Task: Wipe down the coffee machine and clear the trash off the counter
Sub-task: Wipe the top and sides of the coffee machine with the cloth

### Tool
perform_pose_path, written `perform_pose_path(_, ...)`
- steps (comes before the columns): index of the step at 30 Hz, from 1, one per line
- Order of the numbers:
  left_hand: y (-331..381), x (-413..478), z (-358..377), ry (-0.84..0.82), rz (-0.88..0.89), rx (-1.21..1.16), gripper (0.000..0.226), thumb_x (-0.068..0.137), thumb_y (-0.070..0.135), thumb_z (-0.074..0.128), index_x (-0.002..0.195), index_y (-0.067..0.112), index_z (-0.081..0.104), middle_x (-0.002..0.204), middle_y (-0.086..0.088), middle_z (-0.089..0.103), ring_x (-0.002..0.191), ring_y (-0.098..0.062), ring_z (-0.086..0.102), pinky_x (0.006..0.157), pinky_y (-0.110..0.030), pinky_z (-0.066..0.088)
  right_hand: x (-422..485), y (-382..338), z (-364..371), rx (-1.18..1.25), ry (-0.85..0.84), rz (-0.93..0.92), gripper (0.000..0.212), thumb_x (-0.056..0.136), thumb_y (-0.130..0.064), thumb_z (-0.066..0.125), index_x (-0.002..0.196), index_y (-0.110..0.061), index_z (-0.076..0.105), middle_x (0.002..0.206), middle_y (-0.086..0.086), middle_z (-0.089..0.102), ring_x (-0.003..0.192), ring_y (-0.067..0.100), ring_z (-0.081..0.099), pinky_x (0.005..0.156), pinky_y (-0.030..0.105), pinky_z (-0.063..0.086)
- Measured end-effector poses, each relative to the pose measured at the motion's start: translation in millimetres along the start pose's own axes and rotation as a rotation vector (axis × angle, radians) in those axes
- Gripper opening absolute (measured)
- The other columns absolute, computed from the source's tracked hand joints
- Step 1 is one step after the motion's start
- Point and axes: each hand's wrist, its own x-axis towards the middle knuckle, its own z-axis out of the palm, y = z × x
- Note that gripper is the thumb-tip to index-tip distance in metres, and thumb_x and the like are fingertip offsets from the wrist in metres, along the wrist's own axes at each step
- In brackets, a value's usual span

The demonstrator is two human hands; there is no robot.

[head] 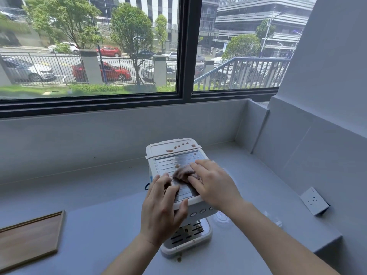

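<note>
Both hands are on top of the coffee machine [178, 187]. Her or his right hand [213, 184] lies flat, fingers spread, pressing a brownish cloth [183, 173] onto the ribbed metal top plate [174, 161]; it pins the cloth rather than gripping it. Left hand [161, 209] is open too, palm down, fingers draped over the machine's front left edge, thumb against the front face, steadying it without closing round anything. Beyond the fingers, brown spots [178, 146] dot the white rear lid and a few sit on the plate. Below the wrists, the drip tray [186, 235] shows brown residue on its slotted grille, and a small brown smear [179, 259] lies on the counter [99, 225] just in front of the tray. Under the right forearm a clear plastic piece [221, 218] rests on the counter beside the machine. Far left of the hands sits a wooden board [27, 237]; to the right, a wall socket [314, 201]. Behind everything, a window [89, 46] faces a street.
</note>
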Motion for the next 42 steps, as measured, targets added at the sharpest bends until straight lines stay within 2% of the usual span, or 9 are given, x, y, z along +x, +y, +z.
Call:
perform_pose_path(3,0,-1,1,0.011,0.01,-0.013,0.029,0.091,0.034,0.052,0.095,0.007,0.061,0.108,-0.015,0.055,0.123,-0.033,0.052,0.107,-0.052,0.04,28,-3,3,-0.011,0.008,0.168,0.036,0.098,-0.04,0.05,0.124,-0.018,0.06,0.136,0.001,0.053,0.13,0.024,0.042,0.11,0.032,0.031)
perform_pose_path(9,-3,-2,4,0.052,0.027,-0.043,0.028,0.092,0.035,0.053,0.094,0.008,0.061,0.108,-0.013,0.054,0.111,-0.034,0.054,0.106,-0.051,0.041,13,-15,10,0.042,-0.063,-0.035,0.046,0.095,-0.046,0.049,0.136,-0.024,0.054,0.143,0.001,0.051,0.135,0.022,0.04,0.112,0.032,0.029)
perform_pose_path(14,-6,-2,6,0.056,0.032,-0.033,0.028,0.091,0.035,0.052,0.093,0.009,0.061,0.104,-0.012,0.053,0.118,-0.034,0.054,0.109,-0.052,0.039,36,3,7,-0.016,-0.002,0.202,0.031,0.098,-0.035,0.048,0.121,-0.018,0.06,0.134,0.0,0.053,0.131,0.023,0.039,0.109,0.032,0.031)
perform_pose_path(18,-7,-4,8,0.065,0.037,-0.039,0.027,0.091,0.035,0.053,0.095,0.01,0.061,0.106,-0.012,0.055,0.119,-0.032,0.054,0.111,-0.05,0.037,21,-4,17,0.008,-0.011,0.016,0.039,0.093,-0.039,0.048,0.123,-0.018,0.061,0.13,0.002,0.058,0.126,0.024,0.046,0.109,0.034,0.034)
perform_pose_path(23,-6,-2,6,0.064,0.05,-0.01,0.026,0.09,0.035,0.054,0.093,0.01,0.062,0.105,-0.012,0.057,0.121,-0.031,0.055,0.11,-0.048,0.039,62,7,15,-0.016,-0.002,0.262,0.031,0.099,-0.032,0.044,0.119,-0.013,0.058,0.127,0.006,0.054,0.125,0.027,0.042,0.108,0.036,0.034)
perform_pose_path(28,-5,-2,2,0.042,0.095,0.041,0.029,0.09,0.035,0.054,0.093,0.008,0.066,0.114,-0.014,0.063,0.116,-0.036,0.058,0.106,-0.051,0.042,28,-2,19,0.011,0.0,-0.025,0.038,0.092,-0.043,0.045,0.117,-0.02,0.061,0.123,0.0,0.06,0.117,0.024,0.052,0.101,0.035,0.041)
perform_pose_path(33,7,12,-13,-0.083,0.063,0.12,0.021,0.086,0.032,0.055,0.086,0.012,0.062,0.106,-0.008,0.064,0.109,-0.032,0.06,0.097,-0.047,0.048,56,15,14,0.026,-0.025,0.219,0.032,0.099,-0.034,0.045,0.124,-0.019,0.058,0.134,0.001,0.051,0.129,0.023,0.04,0.106,0.035,0.038)
perform_pose_path(36,14,26,-20,-0.179,-0.01,0.119,0.011,0.083,0.024,0.052,0.078,0.015,0.047,0.09,-0.002,0.052,0.086,-0.026,0.05,0.079,-0.04,0.047,57,-3,20,-0.005,-0.032,0.087,0.037,0.098,-0.038,0.047,0.129,-0.019,0.055,0.136,0.001,0.05,0.131,0.025,0.039,0.113,0.034,0.029)
perform_pose_path(42,17,25,-18,-0.118,-0.124,-0.033,0.007,0.084,0.016,0.046,0.081,0.012,0.051,0.098,-0.002,0.05,0.086,-0.025,0.047,0.079,-0.038,0.044,57,-2,18,0.061,-0.07,0.028,0.033,0.098,-0.038,0.046,0.126,-0.026,0.059,0.137,-0.005,0.052,0.132,0.018,0.039,0.106,0.029,0.03)
